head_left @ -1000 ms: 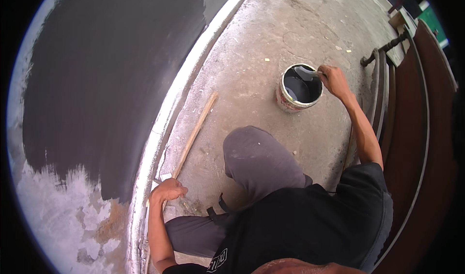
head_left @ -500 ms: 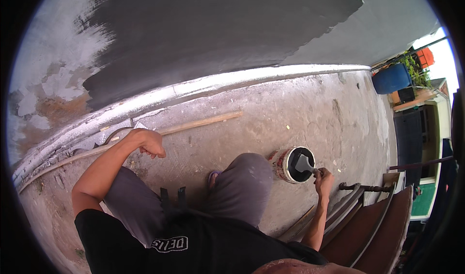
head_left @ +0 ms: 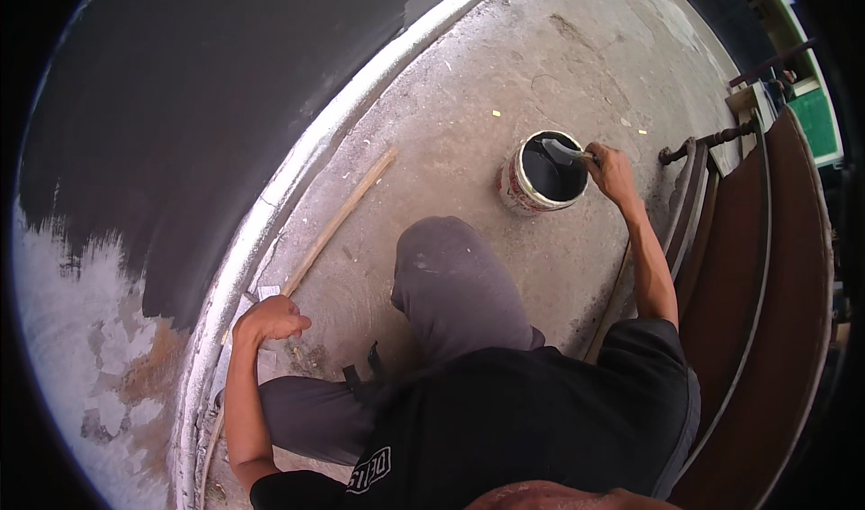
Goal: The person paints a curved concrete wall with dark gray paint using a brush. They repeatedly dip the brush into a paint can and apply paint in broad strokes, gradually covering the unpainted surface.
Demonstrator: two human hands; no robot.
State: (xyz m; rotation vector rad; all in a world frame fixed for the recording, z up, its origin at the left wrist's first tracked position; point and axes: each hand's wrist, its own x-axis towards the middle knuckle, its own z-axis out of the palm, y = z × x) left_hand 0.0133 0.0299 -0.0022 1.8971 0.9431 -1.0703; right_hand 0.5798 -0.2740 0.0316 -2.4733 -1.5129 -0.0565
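The right hand (head_left: 614,175) pinches the handle of a flat brush (head_left: 562,153), its grey head at the mouth of a bucket (head_left: 515,190) of dark paint (head_left: 543,178) on the concrete floor (head_left: 441,150), while the left hand (head_left: 268,319) curls near a wooden strip (head_left: 342,222), any hold unclear.

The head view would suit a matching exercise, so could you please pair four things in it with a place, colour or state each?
Things:
1. Bucket
2. Tool
3. Stick
4. Shirt

Place, colour or state:
A. Black, short-sleeved
B. Light brown, lying on the ground
C. Upright, with dark liquid inside
D. Held in the right hand

Right pairs: 1-C, 2-D, 3-B, 4-A
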